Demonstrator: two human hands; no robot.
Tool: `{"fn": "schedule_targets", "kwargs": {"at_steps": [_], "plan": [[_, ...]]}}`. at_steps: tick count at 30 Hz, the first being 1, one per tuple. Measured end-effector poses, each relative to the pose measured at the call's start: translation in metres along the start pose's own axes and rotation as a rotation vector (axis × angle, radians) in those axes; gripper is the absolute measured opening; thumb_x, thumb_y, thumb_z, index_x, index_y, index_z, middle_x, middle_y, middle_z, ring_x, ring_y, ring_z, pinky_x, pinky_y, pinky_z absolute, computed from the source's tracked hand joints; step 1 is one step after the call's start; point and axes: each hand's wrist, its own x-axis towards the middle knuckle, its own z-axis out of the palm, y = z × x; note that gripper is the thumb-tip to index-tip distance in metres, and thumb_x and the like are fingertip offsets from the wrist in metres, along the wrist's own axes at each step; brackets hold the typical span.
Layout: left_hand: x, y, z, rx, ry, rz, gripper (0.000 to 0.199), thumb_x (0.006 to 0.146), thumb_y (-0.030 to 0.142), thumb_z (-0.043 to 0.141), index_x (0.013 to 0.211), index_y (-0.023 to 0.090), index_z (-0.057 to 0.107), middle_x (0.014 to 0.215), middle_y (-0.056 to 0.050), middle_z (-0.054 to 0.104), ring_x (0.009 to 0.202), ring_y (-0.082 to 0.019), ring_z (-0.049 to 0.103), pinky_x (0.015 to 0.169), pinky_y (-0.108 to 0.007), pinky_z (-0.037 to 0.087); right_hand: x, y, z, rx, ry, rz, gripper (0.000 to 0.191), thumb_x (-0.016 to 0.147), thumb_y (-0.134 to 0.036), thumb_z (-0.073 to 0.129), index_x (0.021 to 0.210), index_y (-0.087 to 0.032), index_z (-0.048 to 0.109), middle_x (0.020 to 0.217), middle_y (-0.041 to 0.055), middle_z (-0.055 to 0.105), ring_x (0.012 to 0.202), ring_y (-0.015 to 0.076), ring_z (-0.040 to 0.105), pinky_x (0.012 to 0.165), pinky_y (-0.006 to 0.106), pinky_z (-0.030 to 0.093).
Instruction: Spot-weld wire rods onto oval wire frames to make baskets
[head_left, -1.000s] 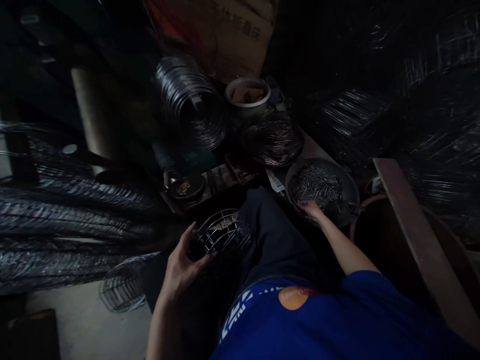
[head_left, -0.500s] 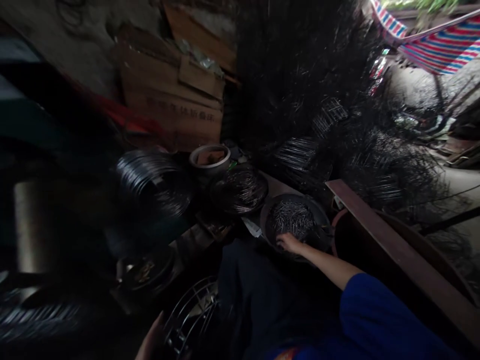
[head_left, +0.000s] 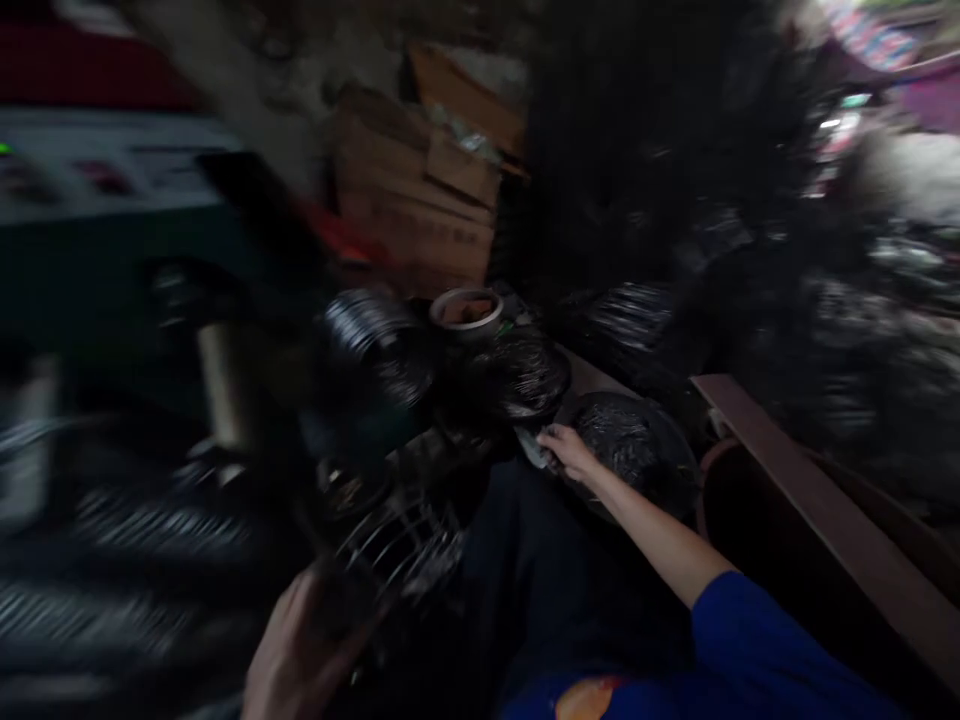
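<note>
The picture is dim and smeared by motion. My left hand (head_left: 296, 655) grips a round wire cage (head_left: 397, 550) low in the view, in front of my dark trouser leg. My right hand (head_left: 566, 452) reaches forward to the near left rim of a dark pan (head_left: 675, 480) heaped with short metal pins (head_left: 630, 440). Its fingers are curled at the rim; whether they hold any pins is hidden by blur. My blue sleeve shows at the bottom right.
Coils of dark wire (head_left: 379, 345) and a second coil (head_left: 529, 375) lie behind the cage. A pale pot (head_left: 466, 312) stands before cardboard boxes (head_left: 420, 215). A brown wooden board (head_left: 817, 510) slants across a round tub on the right. Wire piles fill the far right.
The view has swung up and left and blurred. My right hand drew back from the pile of pins to the pan's near left rim. My left hand still holds the wire cage.
</note>
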Motion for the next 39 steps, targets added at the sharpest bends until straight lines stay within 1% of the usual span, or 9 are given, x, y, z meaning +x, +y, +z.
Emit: {"fn": "schedule_targets", "kwargs": {"at_steps": [3, 5, 8, 11, 17, 21, 25, 35, 39], "plan": [[0.004, 0.018, -0.011, 0.004, 0.018, -0.008, 0.052, 0.073, 0.055, 0.075, 0.112, 0.023, 0.059, 0.126, -0.012, 0.066, 0.120, -0.034, 0.063, 0.102, -0.049, 0.055, -0.015, -0.040, 0.052, 0.071, -0.299, -0.025, 0.036, 0.075, -0.048, 0.078, 0.083, -0.019, 0.059, 0.062, -0.0037, 0.063, 0.042, 0.0080, 0.049, 0.039, 0.019, 0.037], [0.008, 0.024, -0.016, 0.035, 0.047, -0.060, 0.053, 0.072, 0.044, 0.079, 0.116, 0.023, 0.059, 0.134, -0.012, 0.062, 0.126, -0.033, 0.059, 0.105, -0.048, 0.053, -0.030, -0.063, 0.081, 0.101, -0.499, -0.028, 0.040, 0.073, -0.048, 0.080, 0.095, -0.018, 0.067, 0.071, -0.0005, 0.069, 0.050, 0.0099, 0.058, 0.045, 0.020, 0.045], [0.008, 0.020, -0.022, 0.066, 0.035, -0.111, 0.057, 0.069, 0.033, 0.084, 0.119, 0.023, 0.059, 0.140, -0.011, 0.057, 0.127, -0.031, 0.056, 0.107, -0.046, 0.051, -0.048, -0.092, 0.116, 0.045, -0.858, -0.092, 0.042, 0.082, -0.046, 0.077, 0.113, -0.017, 0.073, 0.100, 0.0085, 0.077, 0.080, 0.0177, 0.073, 0.072, 0.029, 0.060], [0.001, 0.014, -0.027, 0.057, 0.003, -0.142, 0.059, 0.068, 0.031, 0.086, 0.119, 0.022, 0.059, 0.140, -0.010, 0.056, 0.129, -0.031, 0.053, 0.107, -0.046, 0.051, -0.059, -0.107, 0.149, -0.211, -1.012, -0.342, 0.032, 0.092, -0.044, 0.068, 0.110, -0.019, 0.076, 0.102, 0.0070, 0.077, 0.092, 0.0212, 0.073, 0.087, 0.037, 0.059], [0.004, 0.002, -0.030, 0.002, 0.009, -0.150, 0.056, 0.070, 0.030, 0.085, 0.119, 0.023, 0.058, 0.141, -0.011, 0.054, 0.132, -0.031, 0.051, 0.106, -0.048, 0.052, -0.055, -0.096, 0.198, -0.622, -0.896, -1.050, 0.020, 0.101, -0.026, 0.057, 0.106, -0.022, 0.075, 0.097, 0.0066, 0.075, 0.094, 0.0216, 0.067, 0.087, 0.037, 0.056], [0.012, -0.002, -0.030, -0.007, 0.012, -0.161, 0.058, 0.069, 0.026, 0.084, 0.121, 0.022, 0.058, 0.142, -0.012, 0.054, 0.130, -0.031, 0.052, 0.103, -0.048, 0.054, -0.048, -0.081, 0.206, -0.836, -0.808, -1.286, 0.035, 0.097, -0.012, 0.052, 0.127, -0.022, 0.070, 0.110, 0.0105, 0.074, 0.098, 0.0254, 0.062, 0.089, 0.043, 0.056], [0.013, 0.003, -0.030, -0.001, 0.028, -0.174, 0.057, 0.069, 0.025, 0.083, 0.120, 0.021, 0.058, 0.143, -0.013, 0.054, 0.130, -0.032, 0.051, 0.101, -0.048, 0.055, -0.049, -0.072, 0.201, -0.943, -0.733, -1.366, 0.046, 0.095, -0.006, 0.048, 0.134, -0.021, 0.066, 0.116, 0.0105, 0.074, 0.099, 0.0264, 0.060, 0.090, 0.044, 0.056], [0.020, 0.002, -0.019, -0.016, 0.081, -0.141, 0.056, 0.070, 0.025, 0.084, 0.120, 0.022, 0.057, 0.146, -0.012, 0.051, 0.134, -0.031, 0.048, 0.108, -0.048, 0.050, -0.036, -0.076, 0.198, -0.626, -0.746, -1.354, 0.034, 0.099, -0.010, 0.055, 0.126, -0.025, 0.068, 0.109, 0.0056, 0.076, 0.097, 0.0230, 0.062, 0.085, 0.038, 0.057], [0.031, -0.003, -0.021, -0.015, 0.092, -0.129, 0.055, 0.071, 0.026, 0.083, 0.118, 0.021, 0.058, 0.145, -0.013, 0.052, 0.134, -0.032, 0.049, 0.111, -0.049, 0.048, -0.026, -0.078, 0.205, -0.588, -0.722, -1.401, 0.036, 0.099, -0.010, 0.054, 0.128, -0.028, 0.067, 0.110, 0.0049, 0.077, 0.096, 0.0216, 0.069, 0.095, 0.043, 0.055]]}}
